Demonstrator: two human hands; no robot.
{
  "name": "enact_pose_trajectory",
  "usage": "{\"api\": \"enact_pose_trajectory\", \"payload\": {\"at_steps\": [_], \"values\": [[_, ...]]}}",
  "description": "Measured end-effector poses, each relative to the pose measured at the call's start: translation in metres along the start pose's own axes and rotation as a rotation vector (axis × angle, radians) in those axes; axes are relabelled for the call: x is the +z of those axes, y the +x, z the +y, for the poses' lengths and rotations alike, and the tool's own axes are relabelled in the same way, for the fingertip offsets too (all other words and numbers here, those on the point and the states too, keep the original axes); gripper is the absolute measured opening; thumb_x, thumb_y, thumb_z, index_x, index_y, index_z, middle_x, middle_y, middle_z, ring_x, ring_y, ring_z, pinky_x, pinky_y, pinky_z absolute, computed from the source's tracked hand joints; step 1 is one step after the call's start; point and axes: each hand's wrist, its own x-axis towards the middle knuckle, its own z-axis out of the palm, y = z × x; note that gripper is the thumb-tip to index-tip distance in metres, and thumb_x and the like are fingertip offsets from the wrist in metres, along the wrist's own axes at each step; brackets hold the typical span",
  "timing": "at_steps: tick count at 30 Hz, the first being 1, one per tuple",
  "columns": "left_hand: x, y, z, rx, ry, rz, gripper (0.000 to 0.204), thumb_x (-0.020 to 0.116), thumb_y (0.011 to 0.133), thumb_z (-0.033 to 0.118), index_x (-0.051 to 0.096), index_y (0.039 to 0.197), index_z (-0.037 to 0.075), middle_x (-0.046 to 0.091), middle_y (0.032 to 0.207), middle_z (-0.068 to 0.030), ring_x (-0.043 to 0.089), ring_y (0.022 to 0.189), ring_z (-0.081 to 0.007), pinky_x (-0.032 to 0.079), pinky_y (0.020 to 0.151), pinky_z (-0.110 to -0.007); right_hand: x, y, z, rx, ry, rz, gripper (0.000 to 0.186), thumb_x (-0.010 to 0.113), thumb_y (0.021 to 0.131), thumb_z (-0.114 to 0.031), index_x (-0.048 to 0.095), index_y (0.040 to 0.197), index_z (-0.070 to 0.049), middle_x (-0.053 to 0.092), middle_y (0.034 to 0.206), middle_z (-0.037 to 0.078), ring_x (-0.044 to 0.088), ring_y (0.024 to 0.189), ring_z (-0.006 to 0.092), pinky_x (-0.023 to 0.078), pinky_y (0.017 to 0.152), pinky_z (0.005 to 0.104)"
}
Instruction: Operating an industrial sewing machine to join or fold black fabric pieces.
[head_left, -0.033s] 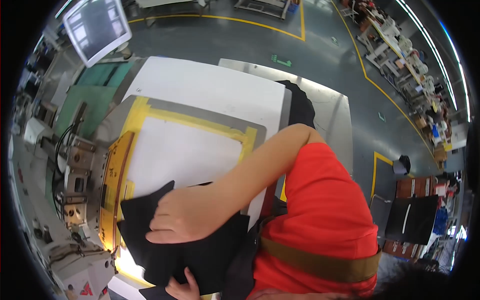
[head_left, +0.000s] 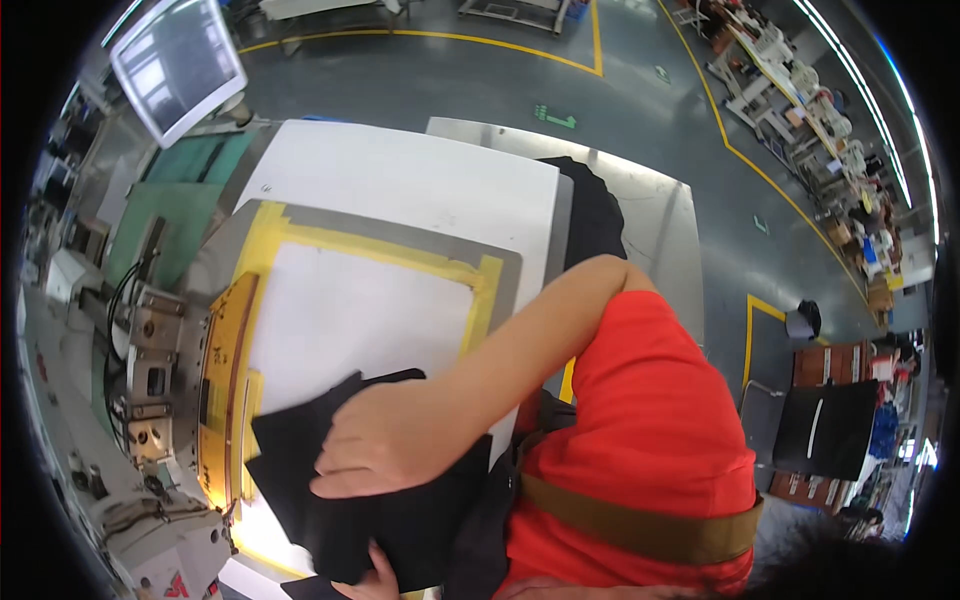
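Observation:
Dark black fabric pieces (head_left: 400, 535), stacked or folded, lie on the near part of a white work surface (head_left: 360, 300) bordered with yellow tape. My right hand (head_left: 385, 440) rests on top of the fabric, its fingers bent together and pressed onto it. At the lower edge my left hand (head_left: 375, 578) holds the near part of the fabric, thumb on top; its other fingers are mostly hidden. The fabric's left corner lies close to a yellow bar (head_left: 228, 390) on the machine at the left.
Metal machine parts (head_left: 155, 375) with black cables stand left of the work surface. A monitor (head_left: 180, 70) rises at the far left. More black cloth (head_left: 595, 215) hangs by the table's right side. A black chair (head_left: 825, 430) stands at the right.
The fabric and my right hand have shifted slightly to the right, away from the yellow bar. The whole view has moved a little. Both hands stay on the fabric.

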Motion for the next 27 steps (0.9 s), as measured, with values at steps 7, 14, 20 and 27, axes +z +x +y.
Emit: {"api": "enact_pose_trajectory", "payload": {"at_steps": [7, 14, 20, 27], "values": [[-0.005, -0.021, -0.045, -0.009, 0.155, 0.050, 0.049, 0.068, 0.087, 0.025, 0.054, 0.127, 0.000, 0.063, 0.114, -0.0228, 0.062, 0.102, -0.0409, 0.048, 0.089, -0.044, -0.012, -0.081, -0.042, 0.176, 0.271, 0.221, 0.033, 0.051, 0.091, -0.011, 0.059, 0.121, 0.001, 0.066, 0.106, 0.012, 0.065, 0.090, 0.0258, 0.052, 0.074, 0.0344], [-0.006, -0.039, -0.101, -0.093, 0.333, 0.155, 0.047, 0.066, 0.090, 0.027, 0.055, 0.127, 0.000, 0.062, 0.117, -0.0219, 0.061, 0.106, -0.0388, 0.047, 0.091, -0.042, 0.022, -0.094, -0.058, 0.237, 0.362, 0.180, 0.036, 0.060, 0.086, -0.013, 0.059, 0.120, -0.004, 0.066, 0.103, 0.008, 0.065, 0.092, 0.0248, 0.052, 0.075, 0.0357], [-0.007, -0.041, -0.126, -0.188, 0.459, 0.288, 0.045, 0.064, 0.093, 0.029, 0.056, 0.126, 0.000, 0.062, 0.119, -0.0212, 0.060, 0.109, -0.0370, 0.046, 0.094, -0.041, 0.003, -0.091, -0.047, 0.334, 0.495, 0.214, 0.036, 0.062, 0.082, -0.011, 0.060, 0.118, -0.009, 0.065, 0.102, 0.007, 0.064, 0.092, 0.0255, 0.051, 0.077, 0.0370], [-0.007, -0.003, -0.013, -0.154, 0.218, 0.191, 0.044, 0.058, 0.097, 0.030, 0.054, 0.128, -0.001, 0.060, 0.122, -0.0216, 0.058, 0.112, -0.0328, 0.044, 0.098, -0.039, -0.170, -0.150, 0.015, 0.979, 0.257, 0.463, 0.033, 0.055, 0.091, -0.025, 0.064, 0.110, 0.000, 0.067, 0.097, 0.021, 0.064, 0.095, 0.0372, 0.050, 0.086, 0.0447]]}}
